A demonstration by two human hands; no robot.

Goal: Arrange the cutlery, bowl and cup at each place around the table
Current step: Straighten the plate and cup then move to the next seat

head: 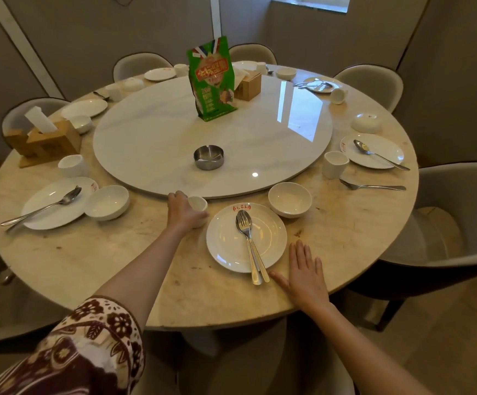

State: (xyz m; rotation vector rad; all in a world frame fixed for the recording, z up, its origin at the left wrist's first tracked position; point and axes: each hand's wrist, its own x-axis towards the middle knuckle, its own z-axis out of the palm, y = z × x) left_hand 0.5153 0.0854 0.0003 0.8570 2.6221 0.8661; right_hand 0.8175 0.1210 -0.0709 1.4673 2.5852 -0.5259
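"Cup first. Where is it?"

"Upright on the table, just off the far-left rim of the near plate. The left hand grips it, fingers curled round its side."

"And the right hand?"

"Flat on the table just right of that plate, fingers straight and spread, holding nothing."

"On the plate itself?"

"The cutlery, a fork and a spoon together, handles reaching past its near rim. A bowl stands just off its far-right rim."

"Further out?"

"Beyond the plate, the turntable carries a steel ashtray and a green bag. Well to its right, a loose fork lies on the table beside a second cup."
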